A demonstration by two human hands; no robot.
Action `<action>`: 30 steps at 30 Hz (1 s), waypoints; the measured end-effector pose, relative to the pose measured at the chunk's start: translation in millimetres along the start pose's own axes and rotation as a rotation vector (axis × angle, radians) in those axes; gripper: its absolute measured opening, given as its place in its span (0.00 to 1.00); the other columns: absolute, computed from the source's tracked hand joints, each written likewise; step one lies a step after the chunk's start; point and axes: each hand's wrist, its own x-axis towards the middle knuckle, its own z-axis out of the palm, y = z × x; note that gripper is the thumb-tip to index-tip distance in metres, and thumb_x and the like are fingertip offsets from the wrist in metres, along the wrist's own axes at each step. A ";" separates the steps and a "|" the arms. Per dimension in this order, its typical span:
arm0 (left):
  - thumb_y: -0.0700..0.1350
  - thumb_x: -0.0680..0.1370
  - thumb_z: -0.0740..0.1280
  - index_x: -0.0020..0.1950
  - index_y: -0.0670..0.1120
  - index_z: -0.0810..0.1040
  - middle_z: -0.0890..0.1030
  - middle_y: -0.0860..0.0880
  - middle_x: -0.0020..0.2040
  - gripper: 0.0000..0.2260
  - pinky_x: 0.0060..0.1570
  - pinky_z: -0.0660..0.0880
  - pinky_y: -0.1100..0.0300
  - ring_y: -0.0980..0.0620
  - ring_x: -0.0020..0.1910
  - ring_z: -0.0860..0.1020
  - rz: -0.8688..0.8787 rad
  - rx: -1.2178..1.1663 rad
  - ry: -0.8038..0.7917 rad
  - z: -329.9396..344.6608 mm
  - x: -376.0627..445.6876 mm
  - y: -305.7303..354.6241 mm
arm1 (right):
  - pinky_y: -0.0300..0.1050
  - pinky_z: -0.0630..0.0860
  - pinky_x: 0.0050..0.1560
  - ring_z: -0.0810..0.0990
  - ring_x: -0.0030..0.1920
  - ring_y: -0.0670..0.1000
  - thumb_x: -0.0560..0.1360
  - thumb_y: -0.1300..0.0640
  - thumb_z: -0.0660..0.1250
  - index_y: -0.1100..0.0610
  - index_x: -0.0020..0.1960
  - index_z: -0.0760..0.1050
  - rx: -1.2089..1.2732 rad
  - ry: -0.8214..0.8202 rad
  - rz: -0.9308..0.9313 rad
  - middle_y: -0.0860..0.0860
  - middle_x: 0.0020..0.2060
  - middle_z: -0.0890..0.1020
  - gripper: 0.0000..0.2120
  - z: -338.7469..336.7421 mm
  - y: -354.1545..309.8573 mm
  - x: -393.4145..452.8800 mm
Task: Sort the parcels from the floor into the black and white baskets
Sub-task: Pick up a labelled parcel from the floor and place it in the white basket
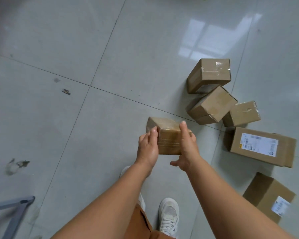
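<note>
Gripping a taped parcel (167, 135), both hands (148, 149) (188, 145) hover over glossy grey floor tiles (76, 49).

A grey metal frame (12, 214) stands on the pale tiled floor (76, 49), left of a white sneaker (168, 216); dark scuff marks (17, 165) lie beyond the frame

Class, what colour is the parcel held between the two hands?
Brown cardboard under shiny clear tape: the held parcel, seen best in the head view.
</note>
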 end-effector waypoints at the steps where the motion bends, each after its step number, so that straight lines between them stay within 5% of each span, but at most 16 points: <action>1: 0.58 0.82 0.49 0.71 0.52 0.69 0.66 0.50 0.66 0.22 0.54 0.66 0.62 0.57 0.56 0.69 0.012 -0.019 0.005 2.2 -13.4 7.4 | 0.73 0.70 0.49 0.72 0.64 0.63 0.49 0.24 0.66 0.37 0.69 0.61 0.047 0.003 -0.005 0.51 0.69 0.68 0.50 -1.4 -6.4 -14.0; 6: 0.60 0.81 0.51 0.70 0.52 0.70 0.69 0.48 0.66 0.22 0.58 0.72 0.58 0.55 0.56 0.72 0.089 -0.117 0.011 7.6 -89.8 64.2 | 0.53 0.77 0.26 0.76 0.56 0.60 0.63 0.43 0.75 0.37 0.67 0.61 0.151 0.028 -0.107 0.54 0.65 0.69 0.37 -26.9 -47.3 -96.3; 11: 0.56 0.82 0.50 0.73 0.50 0.65 0.65 0.48 0.70 0.21 0.58 0.63 0.61 0.56 0.60 0.67 0.201 -0.051 0.069 -4.3 -151.2 112.9 | 0.56 0.78 0.50 0.69 0.55 0.56 0.71 0.56 0.71 0.42 0.71 0.60 -0.020 0.009 -0.333 0.51 0.62 0.60 0.33 -64.4 -86.5 -163.3; 16: 0.55 0.82 0.53 0.77 0.49 0.56 0.56 0.48 0.77 0.25 0.67 0.61 0.55 0.48 0.73 0.62 0.276 0.042 0.165 -41.2 -196.9 151.9 | 0.54 0.81 0.48 0.75 0.57 0.59 0.65 0.59 0.73 0.39 0.54 0.70 -0.139 -0.146 -0.550 0.54 0.63 0.68 0.24 -87.6 -99.8 -225.4; 19: 0.56 0.82 0.53 0.78 0.48 0.53 0.58 0.49 0.77 0.26 0.69 0.60 0.53 0.48 0.74 0.60 0.235 0.033 0.148 -65.1 -222.7 164.6 | 0.43 0.79 0.34 0.77 0.57 0.60 0.61 0.62 0.71 0.42 0.52 0.75 -0.140 -0.309 -0.613 0.58 0.63 0.71 0.24 -93.6 -96.7 -259.8; 25: 0.56 0.82 0.53 0.75 0.50 0.62 0.65 0.49 0.74 0.23 0.69 0.62 0.51 0.47 0.72 0.65 0.172 -0.058 0.170 -109.9 -275.6 166.5 | 0.44 0.77 0.37 0.78 0.48 0.50 0.74 0.67 0.64 0.51 0.73 0.62 -0.191 -0.453 -0.610 0.53 0.59 0.72 0.30 -79.5 -89.8 -327.3; 27: 0.58 0.81 0.52 0.72 0.51 0.66 0.70 0.48 0.70 0.22 0.68 0.65 0.48 0.46 0.68 0.69 0.148 -0.093 0.207 -125.1 -292.0 162.3 | 0.48 0.79 0.40 0.77 0.49 0.53 0.74 0.64 0.64 0.60 0.63 0.66 -0.297 -0.420 -0.620 0.59 0.59 0.75 0.19 -66.9 -85.8 -343.0; 30: 0.59 0.80 0.51 0.68 0.48 0.68 0.74 0.47 0.62 0.22 0.60 0.69 0.49 0.47 0.58 0.72 0.101 -0.176 0.292 -151.1 -312.1 156.0 | 0.51 0.78 0.47 0.77 0.47 0.52 0.76 0.57 0.64 0.61 0.57 0.71 -0.391 -0.454 -0.606 0.59 0.55 0.78 0.12 -47.2 -77.6 -367.9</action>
